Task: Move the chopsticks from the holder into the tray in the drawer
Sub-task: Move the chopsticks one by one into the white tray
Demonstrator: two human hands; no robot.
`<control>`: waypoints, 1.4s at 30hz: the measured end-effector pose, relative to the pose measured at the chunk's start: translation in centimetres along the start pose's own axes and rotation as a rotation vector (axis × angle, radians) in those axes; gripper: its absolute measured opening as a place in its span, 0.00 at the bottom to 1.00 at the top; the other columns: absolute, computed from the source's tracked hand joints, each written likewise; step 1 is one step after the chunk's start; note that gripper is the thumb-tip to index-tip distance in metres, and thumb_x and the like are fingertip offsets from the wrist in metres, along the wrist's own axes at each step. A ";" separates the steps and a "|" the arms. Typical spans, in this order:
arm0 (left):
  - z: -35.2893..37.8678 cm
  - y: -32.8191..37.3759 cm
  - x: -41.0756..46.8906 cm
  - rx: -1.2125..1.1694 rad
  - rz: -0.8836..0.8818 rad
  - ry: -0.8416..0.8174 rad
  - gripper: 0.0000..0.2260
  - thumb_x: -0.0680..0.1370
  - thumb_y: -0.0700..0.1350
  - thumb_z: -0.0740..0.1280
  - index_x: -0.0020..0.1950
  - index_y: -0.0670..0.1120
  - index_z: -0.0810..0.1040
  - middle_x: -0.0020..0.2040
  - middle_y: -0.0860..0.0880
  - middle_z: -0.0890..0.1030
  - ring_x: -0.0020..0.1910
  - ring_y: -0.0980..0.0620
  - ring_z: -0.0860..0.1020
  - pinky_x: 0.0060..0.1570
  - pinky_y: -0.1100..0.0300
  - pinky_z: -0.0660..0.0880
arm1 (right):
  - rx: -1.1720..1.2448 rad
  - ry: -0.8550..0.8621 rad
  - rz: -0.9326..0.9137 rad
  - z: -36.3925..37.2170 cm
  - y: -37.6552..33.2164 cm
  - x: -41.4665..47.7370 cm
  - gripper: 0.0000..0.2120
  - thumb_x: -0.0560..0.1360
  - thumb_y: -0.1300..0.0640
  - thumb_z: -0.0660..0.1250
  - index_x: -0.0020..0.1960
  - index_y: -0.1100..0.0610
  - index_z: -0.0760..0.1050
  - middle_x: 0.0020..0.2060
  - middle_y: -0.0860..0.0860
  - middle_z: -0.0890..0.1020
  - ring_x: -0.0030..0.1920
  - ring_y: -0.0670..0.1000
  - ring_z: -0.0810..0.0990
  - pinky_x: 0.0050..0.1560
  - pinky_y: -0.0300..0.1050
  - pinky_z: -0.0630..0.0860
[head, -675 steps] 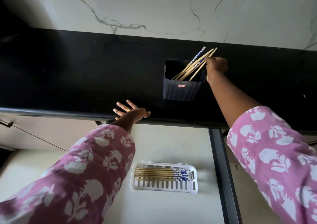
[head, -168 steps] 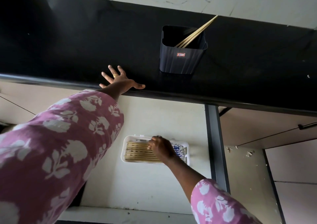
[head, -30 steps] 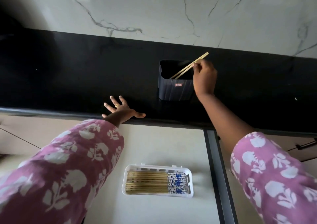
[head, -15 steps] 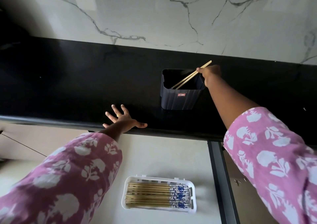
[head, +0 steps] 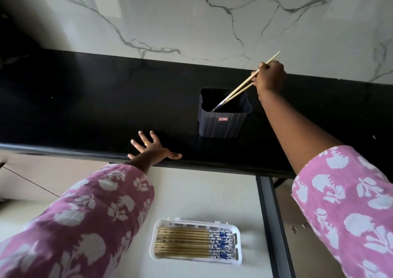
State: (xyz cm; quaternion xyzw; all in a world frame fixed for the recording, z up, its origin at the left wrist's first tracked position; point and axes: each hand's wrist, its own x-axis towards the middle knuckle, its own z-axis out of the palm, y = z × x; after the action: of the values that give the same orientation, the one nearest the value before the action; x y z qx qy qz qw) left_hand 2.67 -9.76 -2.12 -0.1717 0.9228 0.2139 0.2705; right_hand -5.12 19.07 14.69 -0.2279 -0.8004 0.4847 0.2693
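Half a second on, the right hand (head: 270,77) had risen up and away from the dark ribbed plastic holder (head: 223,125), drawing a pair of pale wooden chopsticks (head: 239,91) with it. Their blue-patterned tips now sat just inside the holder's mouth instead of deep in it. The fingers were curled round the upper shafts, and the plain ends poked out above the knuckles against the white veined marble wall (head: 191,22). The left hand (head: 152,150) lay flat with fingers spread on the front edge of the black stone counter (head: 85,107), holding nothing. Below, in the open cream drawer (head: 202,192), the white slotted plastic tray (head: 153,254) already held a neat row of chopsticks (head: 182,243), blue ends to the right. The holder's inside was dark, but it looked to hold no others, so this was probably the final pair. To finish the lift well, the hand needed to follow the sticks' own slant until the tips cleared the near wall, lest they catch and tip the holder. It should then turn them level, blue ends rightward, and lay them alongside the row rather than across it.
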 end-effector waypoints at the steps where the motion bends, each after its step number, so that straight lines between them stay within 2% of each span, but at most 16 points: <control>1: 0.0 0.0 0.0 0.000 -0.001 -0.001 0.65 0.55 0.70 0.74 0.75 0.53 0.33 0.74 0.48 0.27 0.72 0.35 0.29 0.64 0.28 0.42 | 0.010 0.015 -0.032 -0.5 -0.6 -0.3 0.11 0.79 0.58 0.61 0.52 0.64 0.77 0.45 0.59 0.85 0.44 0.55 0.85 0.48 0.53 0.82; 5: 0.0 -0.1 -0.2 -0.005 0.000 0.002 0.65 0.55 0.70 0.74 0.75 0.53 0.33 0.74 0.48 0.27 0.72 0.35 0.30 0.65 0.28 0.43 | 0.128 0.039 -0.141 -2.8 -2.7 -1.5 0.08 0.80 0.60 0.57 0.50 0.63 0.74 0.41 0.57 0.83 0.41 0.54 0.85 0.41 0.48 0.84; 8: -0.1 0.0 -0.5 0.002 0.004 0.002 0.65 0.55 0.70 0.74 0.75 0.53 0.33 0.74 0.48 0.28 0.72 0.35 0.30 0.65 0.28 0.43 | 0.289 0.003 -0.194 -4.2 -4.1 -3.2 0.10 0.80 0.62 0.56 0.42 0.56 0.70 0.34 0.52 0.80 0.36 0.51 0.84 0.38 0.45 0.83; 11: -0.4 0.4 -0.9 0.014 -0.003 0.009 0.65 0.55 0.70 0.74 0.75 0.52 0.34 0.75 0.47 0.29 0.72 0.34 0.31 0.64 0.28 0.44 | 0.465 -0.145 -0.187 -4.6 -5.0 -6.1 0.12 0.80 0.64 0.55 0.40 0.54 0.68 0.32 0.52 0.79 0.31 0.47 0.82 0.34 0.41 0.82; 14: -0.5 0.4 -1.0 0.006 -0.004 0.008 0.65 0.54 0.70 0.73 0.76 0.52 0.34 0.75 0.47 0.29 0.72 0.34 0.32 0.64 0.27 0.44 | 0.515 -0.395 -0.184 -4.1 -4.5 -10.1 0.13 0.80 0.66 0.55 0.39 0.55 0.67 0.27 0.50 0.78 0.26 0.45 0.81 0.31 0.42 0.81; 17: -0.2 0.0 -0.5 0.015 0.012 0.003 0.65 0.53 0.71 0.73 0.76 0.52 0.34 0.75 0.46 0.29 0.72 0.33 0.32 0.64 0.27 0.44 | 0.331 -0.629 -0.208 -2.5 -2.0 -14.9 0.14 0.79 0.67 0.57 0.38 0.54 0.67 0.29 0.53 0.77 0.26 0.48 0.79 0.29 0.43 0.79; 20: 0.0 0.0 -0.2 0.003 0.012 0.020 0.64 0.55 0.70 0.73 0.76 0.53 0.35 0.75 0.47 0.30 0.73 0.34 0.33 0.63 0.26 0.44 | 0.052 -0.841 -0.319 -0.4 2.4 -21.4 0.12 0.78 0.69 0.58 0.38 0.56 0.70 0.30 0.55 0.79 0.29 0.53 0.79 0.34 0.49 0.79; 23: 0.1 -0.2 0.0 -0.001 0.019 0.032 0.63 0.54 0.71 0.72 0.76 0.54 0.36 0.75 0.47 0.30 0.73 0.34 0.33 0.62 0.26 0.44 | -0.302 -1.150 -0.478 0.7 7.6 -28.1 0.05 0.76 0.66 0.60 0.46 0.59 0.74 0.38 0.58 0.84 0.36 0.55 0.82 0.40 0.46 0.77; 26: -0.1 -0.4 -0.1 -0.007 0.044 0.009 0.67 0.49 0.73 0.72 0.75 0.53 0.35 0.75 0.47 0.29 0.72 0.34 0.32 0.62 0.26 0.43 | -0.673 -1.316 -0.707 1.4 11.9 -33.2 0.10 0.77 0.63 0.58 0.56 0.58 0.72 0.49 0.58 0.84 0.47 0.60 0.83 0.46 0.51 0.78; 28: 0.0 -0.4 -0.3 -0.013 0.044 0.010 0.67 0.50 0.72 0.72 0.76 0.53 0.35 0.75 0.47 0.29 0.72 0.34 0.32 0.62 0.26 0.43 | -0.817 -1.364 -0.825 1.7 13.9 -35.7 0.13 0.78 0.63 0.56 0.61 0.59 0.70 0.51 0.60 0.82 0.50 0.63 0.82 0.50 0.55 0.77; 30: -0.1 -0.3 -0.5 -0.013 0.043 0.013 0.66 0.52 0.72 0.73 0.76 0.52 0.35 0.74 0.47 0.28 0.72 0.34 0.31 0.63 0.27 0.43 | -0.865 -1.387 -0.847 2.0 15.5 -37.3 0.14 0.78 0.65 0.55 0.62 0.61 0.70 0.53 0.61 0.81 0.53 0.63 0.81 0.53 0.56 0.75; 33: -0.1 -0.2 -0.7 -0.009 0.046 0.015 0.65 0.54 0.71 0.73 0.76 0.52 0.34 0.75 0.47 0.28 0.72 0.34 0.31 0.63 0.27 0.42 | -0.925 -1.392 -0.829 2.6 17.3 -38.4 0.16 0.78 0.65 0.55 0.64 0.59 0.71 0.55 0.60 0.81 0.55 0.63 0.80 0.56 0.55 0.73; 36: -0.2 -0.1 -0.8 -0.008 0.048 0.017 0.64 0.55 0.70 0.73 0.76 0.52 0.34 0.74 0.46 0.28 0.72 0.34 0.31 0.64 0.27 0.43 | -0.900 -1.350 -0.792 3.4 18.0 -38.8 0.17 0.78 0.65 0.54 0.64 0.58 0.71 0.54 0.61 0.81 0.55 0.63 0.80 0.54 0.55 0.74; 42: -0.1 -0.1 -0.6 -0.005 0.042 0.019 0.64 0.56 0.70 0.73 0.76 0.52 0.34 0.74 0.47 0.27 0.72 0.34 0.30 0.64 0.27 0.42 | -0.898 -1.270 -0.694 4.5 18.8 -38.9 0.15 0.77 0.67 0.55 0.61 0.59 0.71 0.54 0.61 0.81 0.57 0.62 0.79 0.56 0.54 0.73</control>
State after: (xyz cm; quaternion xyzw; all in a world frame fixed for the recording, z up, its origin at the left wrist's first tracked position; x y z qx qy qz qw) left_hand 3.19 -9.72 -1.74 -0.1551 0.9282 0.2203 0.2568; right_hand 23.17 -0.21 -12.12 0.2604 -0.9405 0.0469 -0.2133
